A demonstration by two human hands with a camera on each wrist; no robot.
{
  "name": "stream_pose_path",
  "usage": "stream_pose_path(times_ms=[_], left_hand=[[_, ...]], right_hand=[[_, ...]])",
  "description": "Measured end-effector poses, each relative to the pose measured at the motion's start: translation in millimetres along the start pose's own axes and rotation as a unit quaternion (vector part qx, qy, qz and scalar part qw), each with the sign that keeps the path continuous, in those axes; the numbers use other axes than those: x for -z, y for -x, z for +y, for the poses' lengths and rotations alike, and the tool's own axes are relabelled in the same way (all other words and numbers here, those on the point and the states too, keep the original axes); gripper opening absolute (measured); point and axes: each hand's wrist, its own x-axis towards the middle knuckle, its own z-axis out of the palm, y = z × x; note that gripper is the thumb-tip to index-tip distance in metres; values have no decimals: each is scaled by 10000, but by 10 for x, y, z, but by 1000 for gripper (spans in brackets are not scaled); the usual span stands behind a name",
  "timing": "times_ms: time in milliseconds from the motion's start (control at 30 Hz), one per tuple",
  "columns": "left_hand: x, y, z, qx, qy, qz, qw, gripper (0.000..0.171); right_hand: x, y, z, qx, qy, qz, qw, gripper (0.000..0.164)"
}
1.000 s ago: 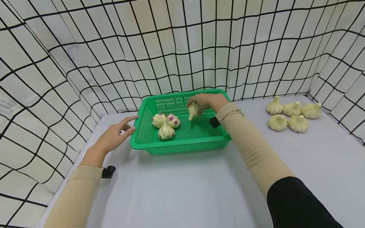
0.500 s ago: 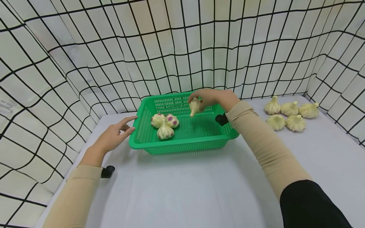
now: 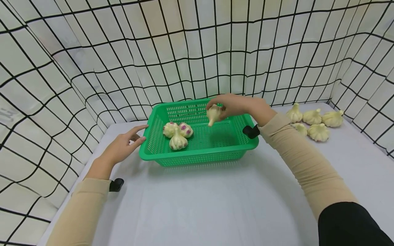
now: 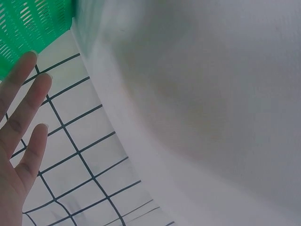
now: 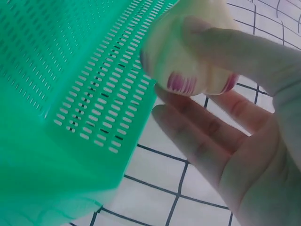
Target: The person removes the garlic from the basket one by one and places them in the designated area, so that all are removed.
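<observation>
Over the right half of a green plastic basket (image 3: 197,159), my right hand (image 3: 235,105) holds a garlic bulb (image 3: 213,113) with its stem pointing down. In the right wrist view the thumb and fingers pinch that bulb (image 5: 197,56), which shows purple marks on its base. My left hand (image 3: 124,145) is at the basket's left rim, fingers extended; the fingertips look to be at the rim. Straight, spread fingers (image 4: 35,101) show in the left wrist view near the basket. Three garlic bulbs (image 3: 178,140) with purple marks lie together in the basket's left half.
Several pale garlic bulbs (image 3: 318,132) lie on the white table (image 3: 191,205) at the right, one partly hidden by my right sleeve. A black wire grid (image 3: 209,61) over white panels stands behind the basket and along both sides.
My right hand, holding the garlic bulb, has risen slightly and shifted right within the basket area. The left hand stays at the rim, and the three bulbs inside stay put.
</observation>
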Motion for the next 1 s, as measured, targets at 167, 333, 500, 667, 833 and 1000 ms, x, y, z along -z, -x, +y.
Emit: stream_pose_path(times_ms=[167,333,500,667,833,1000], left_hand=[[0,-9,-2,0,-11,0,10000,56],[5,-17,-5,-8,-3,4,10000,56],[19,-31,-3,-10,-6,8,10000,57],[16,-29,0,14,12,-19,10000,57],[6,-20,0,8,28,-22,10000,57],[-1,-9,-2,16,22,-17,10000,56]], right_hand=[[14,131,29,235,-2,153,9996,52],[12,247,59,447,-30,412,9981,52],[-12,374,52,664,148,714,9951,52],[-55,508,59,796,142,919,9925,51],[-76,634,100,853,107,1027,9910,52],[-84,754,197,871,-44,1106,9900,52]])
